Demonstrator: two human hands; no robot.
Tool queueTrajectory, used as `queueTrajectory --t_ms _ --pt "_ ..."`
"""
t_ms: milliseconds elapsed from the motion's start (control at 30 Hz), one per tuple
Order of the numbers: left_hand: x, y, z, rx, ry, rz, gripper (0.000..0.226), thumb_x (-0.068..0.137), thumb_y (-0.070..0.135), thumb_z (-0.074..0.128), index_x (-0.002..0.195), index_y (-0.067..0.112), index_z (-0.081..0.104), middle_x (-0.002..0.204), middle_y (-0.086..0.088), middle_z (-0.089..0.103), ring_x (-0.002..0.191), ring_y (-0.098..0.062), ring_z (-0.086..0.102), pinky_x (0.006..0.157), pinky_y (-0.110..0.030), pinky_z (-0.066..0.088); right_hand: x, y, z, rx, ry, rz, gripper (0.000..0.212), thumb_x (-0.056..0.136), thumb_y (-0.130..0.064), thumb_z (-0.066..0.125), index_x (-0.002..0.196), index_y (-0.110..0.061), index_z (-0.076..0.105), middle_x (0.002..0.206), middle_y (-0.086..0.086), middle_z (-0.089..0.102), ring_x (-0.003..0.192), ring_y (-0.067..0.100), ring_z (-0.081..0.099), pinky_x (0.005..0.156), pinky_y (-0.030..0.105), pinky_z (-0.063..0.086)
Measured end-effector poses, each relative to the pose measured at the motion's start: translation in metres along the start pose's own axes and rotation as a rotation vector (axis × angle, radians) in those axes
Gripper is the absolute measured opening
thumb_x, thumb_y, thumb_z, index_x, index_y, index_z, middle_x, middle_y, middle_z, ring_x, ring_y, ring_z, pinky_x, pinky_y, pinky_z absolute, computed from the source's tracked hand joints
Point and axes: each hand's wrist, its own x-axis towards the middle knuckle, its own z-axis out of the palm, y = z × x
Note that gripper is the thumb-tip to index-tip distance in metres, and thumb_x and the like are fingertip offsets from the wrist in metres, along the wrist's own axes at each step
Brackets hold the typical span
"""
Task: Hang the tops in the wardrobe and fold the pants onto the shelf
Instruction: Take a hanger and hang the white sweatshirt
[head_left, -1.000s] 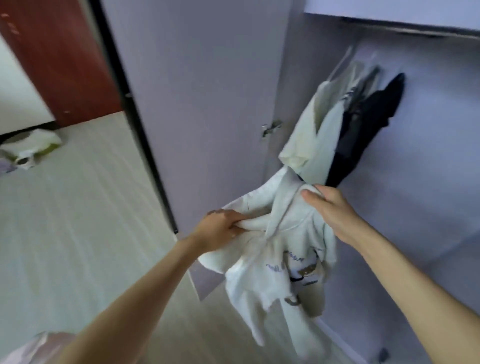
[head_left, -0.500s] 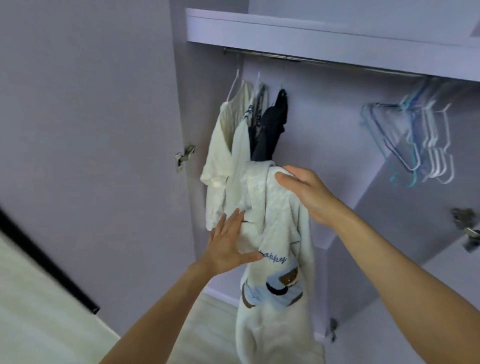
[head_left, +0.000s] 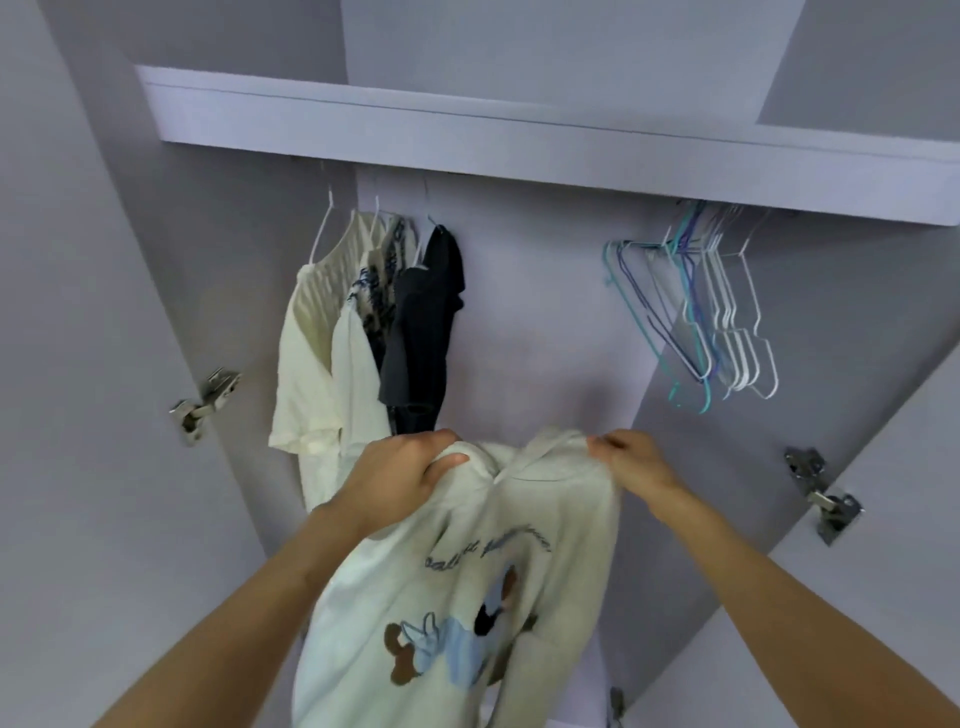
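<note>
left hand (head_left: 400, 480) now gripping top (head_left: 467, 597), clear wardrobe (head_left: 535, 338) gap

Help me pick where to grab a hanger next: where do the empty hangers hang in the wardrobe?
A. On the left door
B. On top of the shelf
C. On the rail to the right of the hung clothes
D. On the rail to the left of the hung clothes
C: the bunch of empty hangers hangs under the shelf at the right, well apart from the hung clothes at the left.
</note>
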Motion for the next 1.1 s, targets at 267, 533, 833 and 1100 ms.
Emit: queueTrajectory --t_ms 267,533,833,1100 --pt "0.068 0.004 0.013 0.086 0.034 0.067 0.057 0.094 0.054 0.022 0.110 0.017 0.062 0.104 0.003 0.067 0.091 -0.023 0.064 0.072 -0.032 0.046 0.059 -0.012 -0.067 -0.499 0.682 -0.315 0.033 0.085 -0.005 0.054 0.117 0.005 0.056 0.116 0.026 0.054 0.114 0.040 0.045 0.093 0.046 0.033" --pt "0.099 0.001 0.021 0.096 0.069 0.001 0.098 0.072 0.080 -0.003 0.112 0.018 0.062 0.110 0.003 0.067 0.095 -0.023 0.064 0.077 -0.035 0.048 0.106 -0.013 -0.098 -0.634 0.644 -0.087 0.022 0.088 -0.002 0.047 0.110 0.003 0.050 0.113 0.023 0.056 0.106 0.040 0.055 0.076 0.044 0.046" --pt "0.120 -0.002 0.015 0.103 0.090 0.010 0.038 0.096 0.040 0.039 0.115 0.017 0.062 0.111 0.001 0.066 0.096 -0.024 0.063 0.074 -0.030 0.044 0.106 -0.035 -0.086 -0.504 0.709 -0.183 0.025 0.096 -0.007 0.039 0.115 0.002 0.051 0.092 0.031 0.066 0.092 0.047 0.062 0.074 0.045 0.047" --pt "0.105 -0.007 -0.006 0.149 0.073 0.131 0.108 0.073 0.074 -0.019 0.109 0.017 0.066 0.099 0.003 0.067 0.084 -0.022 0.064 0.073 -0.025 0.038 0.065 -0.026 -0.045 -0.127 0.767 -0.266 0.022 0.095 -0.010 0.047 0.105 0.003 0.061 0.082 0.029 0.065 0.081 0.043 0.061 0.067 0.040 0.041"
